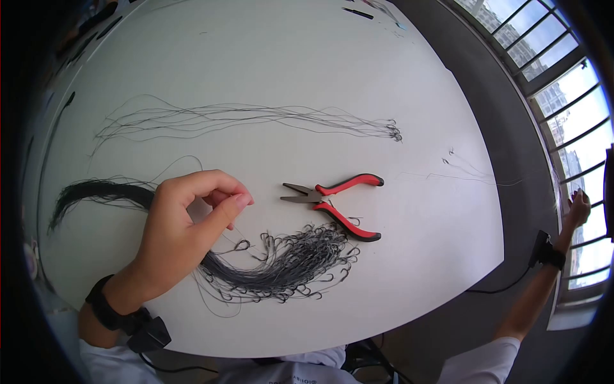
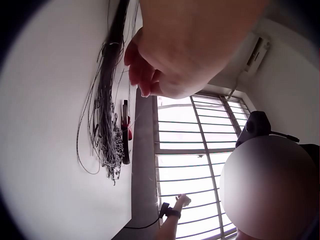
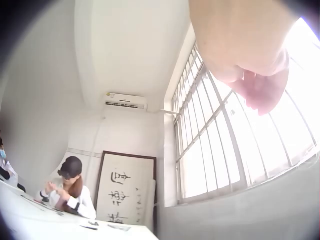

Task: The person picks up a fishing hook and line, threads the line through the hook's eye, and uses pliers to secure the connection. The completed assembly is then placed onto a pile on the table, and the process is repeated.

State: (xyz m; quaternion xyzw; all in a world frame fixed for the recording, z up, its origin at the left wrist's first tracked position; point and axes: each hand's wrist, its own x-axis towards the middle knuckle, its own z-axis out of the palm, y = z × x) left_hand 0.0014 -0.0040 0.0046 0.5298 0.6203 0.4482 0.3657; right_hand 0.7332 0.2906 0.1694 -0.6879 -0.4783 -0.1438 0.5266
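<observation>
While your left hand (image 1: 182, 224) is above the bundle of hooked lines (image 1: 256, 275), its thumb and forefinger meet in a pinch, with a fine line (image 1: 238, 232) showing just below the fingertips. Your right hand (image 1: 579, 209) is raised well out to the right, in front of the barred window (image 1: 579, 165); its fingers are curled, but you cannot tell from these views whether they have hold of anything.

To handle the pinched line well, grip it with the pads alone and lift gently, straight away from the bundle, so that neighbouring barbs are less likely to snag. A slow, even draw should be safer than a jerk, and your fingertips are best held clear of the points. If a strand catches, ease off and free it before pulling further.

The bundle lies on the near half of the table (image 1: 416, 275). Its long axis runs left to right in a shallow S, passing beneath your left hand: the thin tail ends are at the far left, and the crowded hooks fan out at the right end, just beside the pliers (image 1: 316, 195). Those pliers point left, slightly parted, handles spread to the right. Beyond them, the separate strands (image 1: 256, 116) lie nearly straight across from left to right, their hooks at the right end.
</observation>
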